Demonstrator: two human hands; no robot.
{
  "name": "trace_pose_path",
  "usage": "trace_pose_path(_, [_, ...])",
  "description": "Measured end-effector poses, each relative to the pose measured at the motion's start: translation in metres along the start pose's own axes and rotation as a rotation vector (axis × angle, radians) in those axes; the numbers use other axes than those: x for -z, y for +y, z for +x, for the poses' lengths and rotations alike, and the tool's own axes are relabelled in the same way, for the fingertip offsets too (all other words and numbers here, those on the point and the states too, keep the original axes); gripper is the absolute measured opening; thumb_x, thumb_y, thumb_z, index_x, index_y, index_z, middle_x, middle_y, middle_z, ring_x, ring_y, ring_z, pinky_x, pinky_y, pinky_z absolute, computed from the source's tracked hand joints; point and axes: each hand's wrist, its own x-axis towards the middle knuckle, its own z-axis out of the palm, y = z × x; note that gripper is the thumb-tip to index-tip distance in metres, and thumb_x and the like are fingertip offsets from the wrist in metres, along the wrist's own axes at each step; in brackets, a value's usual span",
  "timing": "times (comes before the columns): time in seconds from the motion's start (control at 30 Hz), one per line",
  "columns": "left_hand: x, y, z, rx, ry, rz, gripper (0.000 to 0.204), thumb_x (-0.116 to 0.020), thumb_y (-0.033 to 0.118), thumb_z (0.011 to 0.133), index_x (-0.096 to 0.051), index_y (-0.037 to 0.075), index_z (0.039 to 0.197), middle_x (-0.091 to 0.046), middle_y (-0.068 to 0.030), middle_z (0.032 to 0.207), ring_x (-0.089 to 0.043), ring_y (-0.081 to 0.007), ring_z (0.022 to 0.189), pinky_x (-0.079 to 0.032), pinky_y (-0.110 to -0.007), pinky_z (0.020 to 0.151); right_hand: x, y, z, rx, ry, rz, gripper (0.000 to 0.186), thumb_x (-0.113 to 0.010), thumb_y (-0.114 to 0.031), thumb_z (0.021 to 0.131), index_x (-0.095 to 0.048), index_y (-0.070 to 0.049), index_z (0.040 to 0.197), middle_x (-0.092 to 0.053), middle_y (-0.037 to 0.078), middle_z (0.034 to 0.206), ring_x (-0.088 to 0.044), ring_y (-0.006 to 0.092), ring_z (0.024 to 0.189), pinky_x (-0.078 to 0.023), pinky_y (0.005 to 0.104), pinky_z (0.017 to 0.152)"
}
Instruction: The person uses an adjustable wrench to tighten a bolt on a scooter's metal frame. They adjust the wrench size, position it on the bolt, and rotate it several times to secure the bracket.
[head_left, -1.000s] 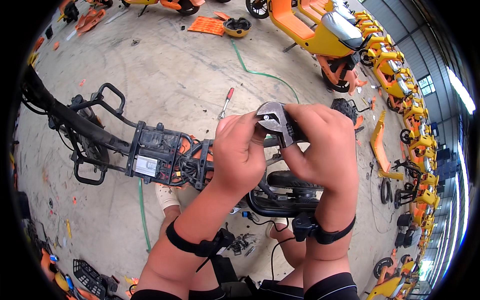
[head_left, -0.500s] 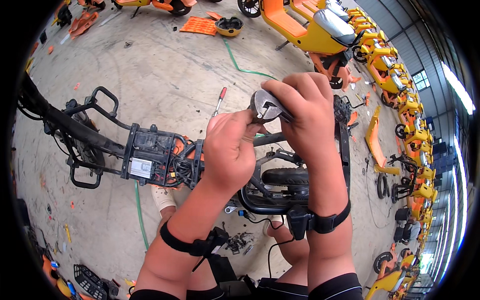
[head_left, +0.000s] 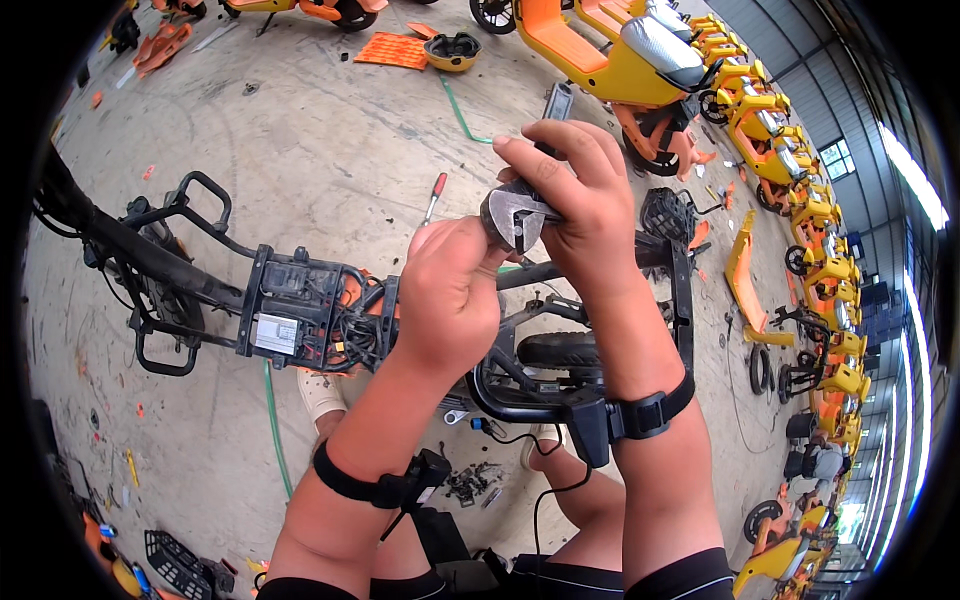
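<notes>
Over the stripped black scooter frame point(head_left: 176, 272), my right hand point(head_left: 580, 200) grips an adjustable wrench point(head_left: 508, 215), its handle sticking up above my fingers and its head angled down toward the left. My left hand point(head_left: 450, 290) is closed, fingertips against the wrench head; whatever small piece they pinch is hidden. The frame carries an exposed tray of wiring and a silver box point(head_left: 277, 332), with a rear tyre point(head_left: 555, 350) beneath my arms. On the floor beyond lies a red-handled tool point(head_left: 434, 195). Small loose parts point(head_left: 470, 485) lie between my feet.
Yellow and orange scooters point(head_left: 650, 65) line the back and right. An upturned yellow helmet point(head_left: 450, 58), orange panels point(head_left: 390, 50), a long yellow body panel point(head_left: 745, 280), loose tyres point(head_left: 760, 368) and a green strap point(head_left: 275, 430) are on the floor. A co-worker point(head_left: 828, 460) is at the far right.
My right hand has moved up and left and turned the wrench, so its handle now rises above the fingers. My left hand has shifted slightly left, still at the wrench head.
</notes>
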Motion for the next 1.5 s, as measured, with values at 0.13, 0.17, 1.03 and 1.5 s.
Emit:
trace_pose_path(0.13, [-0.002,-0.003,-0.001,0.031,0.0,0.0,0.018,-0.054,0.007,0.104,-0.066,-0.002,0.114,-0.071,-0.0101,0.095,-0.064,-0.0176,0.086,-0.053,-0.031,0.076,0.006,-0.001,0.004,0.044,-0.032,-0.046,0.039,-0.079,-0.005,0.068,-0.075,-0.014,0.106,-0.068,0.004,0.099,-0.063,0.0267,0.1,-0.05,0.0379,0.083])
trace_pose_path(0.17, [-0.003,-0.003,-0.002,0.039,0.009,-0.007,0.018,-0.054,0.007,0.104,-0.066,-0.002,0.114,-0.071,-0.01,0.096,-0.064,-0.0174,0.086,-0.053,-0.031,0.077,0.012,-0.002,0.006,0.066,-0.056,-0.08,0.037,-0.078,-0.006,0.069,-0.074,-0.014,0.105,-0.068,0.004,0.098,-0.063,0.0261,0.099,-0.049,0.038,0.084])
trace_pose_path(1.03, [-0.002,0.0,0.001,0.025,0.028,-0.017,0.014,-0.053,0.005,0.102,-0.066,0.001,0.108,-0.073,-0.0082,0.089,-0.065,-0.0201,0.088,-0.051,-0.033,0.081,0.031,-0.017,0.004,-0.113,-0.156,-0.176,0.048,-0.074,0.002,0.063,-0.077,-0.018,0.106,-0.068,0.001,0.094,-0.059,0.0256,0.089,-0.049,0.0372,0.078])
trace_pose_path(1.5, [-0.002,0.001,0.003,0.039,0.024,-0.106,0.015,-0.058,-0.003,0.091,-0.067,0.005,0.1,-0.071,-0.0049,0.085,-0.064,-0.029,0.086,-0.043,-0.039,0.087,0.011,-0.001,0.002,-0.001,-0.091,-0.074,0.038,-0.076,-0.011,0.071,-0.074,-0.021,0.107,-0.068,-0.001,0.099,-0.064,0.0247,0.099,-0.052,0.0383,0.077])
